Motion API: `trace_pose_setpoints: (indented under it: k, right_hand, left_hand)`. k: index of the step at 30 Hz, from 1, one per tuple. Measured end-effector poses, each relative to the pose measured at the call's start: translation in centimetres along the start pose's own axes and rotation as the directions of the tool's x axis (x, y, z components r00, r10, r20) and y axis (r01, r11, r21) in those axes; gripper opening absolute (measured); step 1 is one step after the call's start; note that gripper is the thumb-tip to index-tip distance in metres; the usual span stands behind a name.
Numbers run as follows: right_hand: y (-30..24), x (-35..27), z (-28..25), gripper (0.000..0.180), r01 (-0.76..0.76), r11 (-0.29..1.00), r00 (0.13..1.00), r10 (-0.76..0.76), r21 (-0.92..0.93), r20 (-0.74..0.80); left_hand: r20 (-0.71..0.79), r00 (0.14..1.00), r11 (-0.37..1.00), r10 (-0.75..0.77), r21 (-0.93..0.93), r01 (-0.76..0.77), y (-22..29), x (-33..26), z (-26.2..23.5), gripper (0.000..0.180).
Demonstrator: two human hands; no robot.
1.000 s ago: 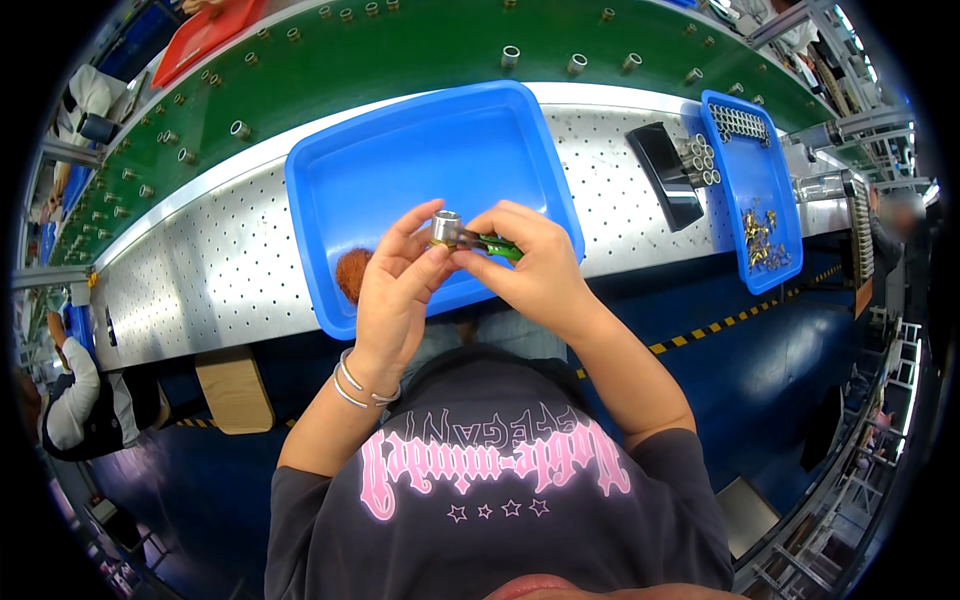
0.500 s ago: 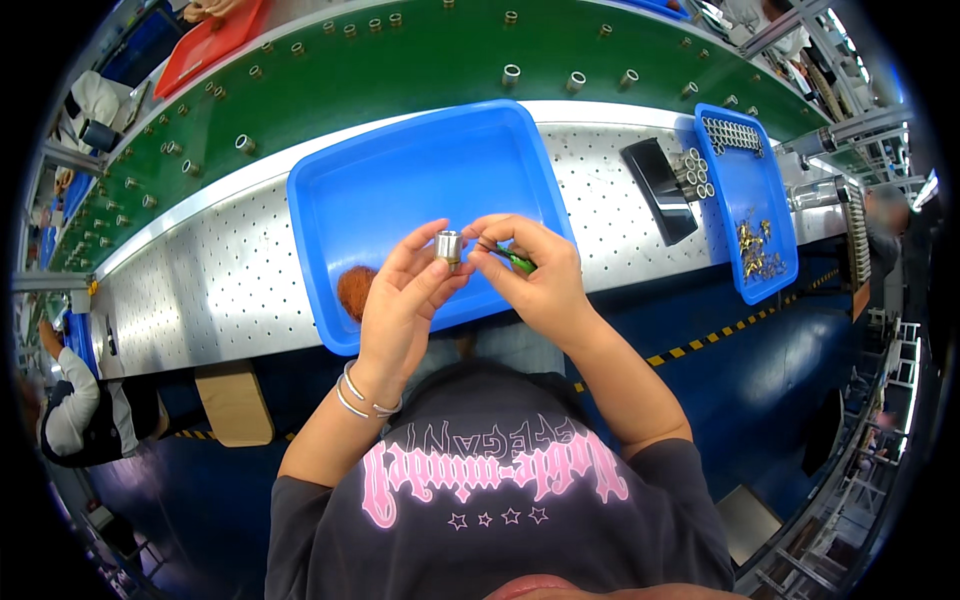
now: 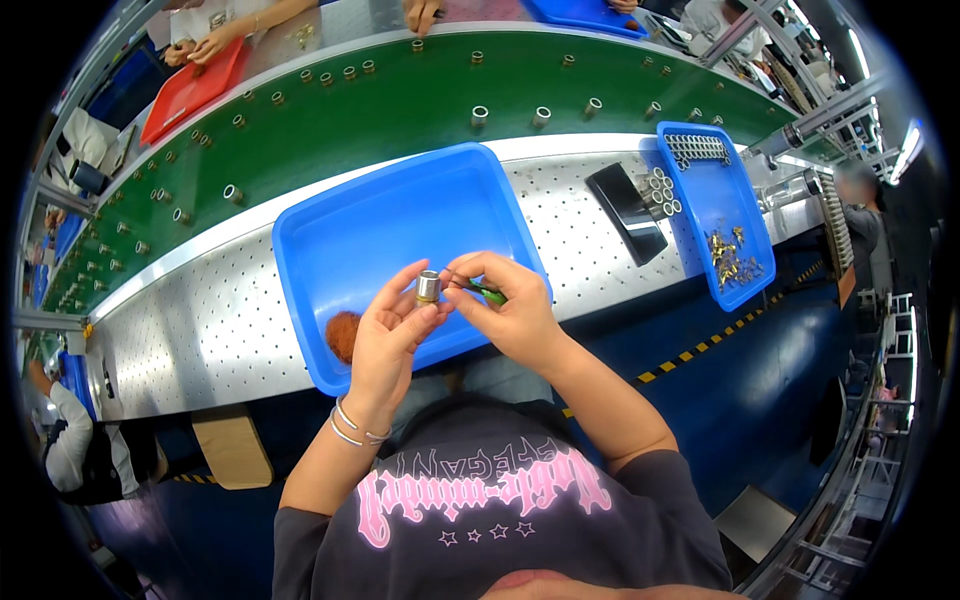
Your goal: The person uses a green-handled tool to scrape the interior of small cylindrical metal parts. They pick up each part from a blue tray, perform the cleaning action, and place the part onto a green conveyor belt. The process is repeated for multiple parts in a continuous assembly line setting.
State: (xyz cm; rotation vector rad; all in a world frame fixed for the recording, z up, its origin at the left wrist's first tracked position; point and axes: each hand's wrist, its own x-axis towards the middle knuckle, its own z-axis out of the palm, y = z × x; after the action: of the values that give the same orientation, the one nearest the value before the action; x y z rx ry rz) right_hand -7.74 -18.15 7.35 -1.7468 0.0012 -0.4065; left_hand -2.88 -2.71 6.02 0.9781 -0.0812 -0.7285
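Observation:
Over the near part of a large blue tray (image 3: 384, 174), my left hand (image 3: 392, 325) is closed round a short silver metal cylinder (image 3: 428, 286), held upright between thumb and fingers. The cylinder has an open top and a brass-coloured band low down. My right hand (image 3: 512, 308) pinches a small tool with a green handle (image 3: 488, 293). Its thin dark tip points at the cylinder; whether the two touch is too small to tell. A brown, fuzzy ball of fibre (image 3: 342, 337) lies in the tray's near left corner, beside my left hand.
Behind the tray runs a green conveyor belt (image 3: 400, 105) with several metal cylinders standing on it. On the perforated metal bench (image 3: 190, 340), to the right, lie a black phone-like slab (image 3: 628, 215), several metal rings (image 3: 662, 190) and a smaller blue tray (image 3: 700, 215) of brass pieces. Co-workers' hands (image 3: 215, 45) show across the belt.
The view has tilted, so the bench and my hands appear lower. Both hands keep their grips on the cylinder and the green-handled tool. More of the co-workers' hands shows at the top.

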Motion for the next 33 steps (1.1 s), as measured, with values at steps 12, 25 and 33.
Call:
trace_pose_setpoints:
  k: [12,25,33]
  right_hand:
    - [-1.5,-0.3,-0.8,0.017,0.119,0.972,0.993,-0.115,-0.203,0.031]
    - [-2.0,-1.1,-1.0,0.018,0.107,0.982,0.994,-0.106,-0.158,0.012]
    - [-2.5,-1.2,-1.8,0.017,-0.078,0.982,0.996,0.083,-0.171,0.024]
  left_hand:
    - [0.06,0.994,0.98,0.094,0.171,-0.103,-0.9,-0.1,0.0,0.04]
    - [0.162,0.978,0.944,0.135,0.278,-0.176,-0.3,-1.0,0.3,0.041]
    - [0.179,0.979,0.954,0.095,0.265,-0.141,-0.4,-1.0,0.4,0.04]
